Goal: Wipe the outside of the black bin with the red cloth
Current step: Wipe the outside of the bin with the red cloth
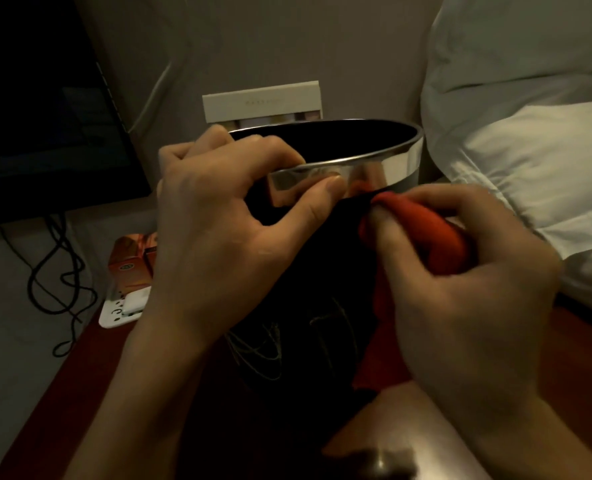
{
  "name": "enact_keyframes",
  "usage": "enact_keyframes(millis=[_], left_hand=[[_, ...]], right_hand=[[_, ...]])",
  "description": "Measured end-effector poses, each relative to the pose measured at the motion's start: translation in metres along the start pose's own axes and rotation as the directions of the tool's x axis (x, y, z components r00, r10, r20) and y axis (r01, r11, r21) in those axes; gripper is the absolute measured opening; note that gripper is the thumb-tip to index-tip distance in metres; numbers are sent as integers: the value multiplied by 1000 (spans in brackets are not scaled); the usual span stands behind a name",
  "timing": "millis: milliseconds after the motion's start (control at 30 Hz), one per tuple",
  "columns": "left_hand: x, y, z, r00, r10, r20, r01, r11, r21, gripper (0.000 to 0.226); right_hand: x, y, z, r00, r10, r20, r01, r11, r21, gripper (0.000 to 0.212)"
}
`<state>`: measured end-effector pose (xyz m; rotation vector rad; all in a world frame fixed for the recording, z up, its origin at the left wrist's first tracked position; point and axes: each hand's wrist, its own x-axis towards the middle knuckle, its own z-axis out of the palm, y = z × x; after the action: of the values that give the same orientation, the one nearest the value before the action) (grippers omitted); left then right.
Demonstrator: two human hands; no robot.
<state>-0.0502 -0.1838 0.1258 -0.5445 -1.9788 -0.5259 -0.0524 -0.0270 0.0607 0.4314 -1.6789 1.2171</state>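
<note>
The black bin stands in the middle of the view on a reddish-brown wooden surface, with a shiny metal band around its rim. My left hand grips the rim on the near left, fingers hooked inside and thumb on the metal band. My right hand holds the bunched red cloth and presses it against the bin's outer wall just below the band on the right. A loose end of the cloth hangs down the wall under my hand.
A dark monitor stands at the left with black cables trailing below it. An orange box lies left of the bin, a white card box behind it. White pillows fill the right side.
</note>
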Motion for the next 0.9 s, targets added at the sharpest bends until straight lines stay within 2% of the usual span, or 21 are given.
enact_keyframes(millis=[167, 300, 500, 633, 767, 800, 900], left_hand=[[-2, -2, 0, 1000, 4, 2, -4, 1000, -6, 14], [0, -1, 0, 1000, 1, 3, -1, 1000, -3, 14], [0, -2, -1, 1000, 11, 1, -11, 1000, 7, 18], [0, -2, -1, 1000, 12, 4, -12, 1000, 0, 15], [-1, -8, -1, 1000, 28, -2, -28, 999, -29, 16], [-2, -12, -2, 1000, 29, -3, -29, 999, -45, 15], [-4, -27, -6, 998, -52, -21, 48, 984, -174, 18]], right_hand=[[-23, -2, 3, 991, -7, 133, 7, 1000, -2, 16], [1, 0, -2, 999, 50, -12, -50, 999, -1, 12], [-23, -6, 5, 993, 68, 97, -68, 998, -8, 17], [1, -4, 1, 996, 90, -8, -90, 996, 12, 9], [-27, -9, 6, 987, 110, 121, -112, 994, 10, 15], [-35, -9, 3, 984, 131, 119, -135, 990, 26, 14], [-45, -8, -8, 979, 201, -20, -199, 978, 63, 12]])
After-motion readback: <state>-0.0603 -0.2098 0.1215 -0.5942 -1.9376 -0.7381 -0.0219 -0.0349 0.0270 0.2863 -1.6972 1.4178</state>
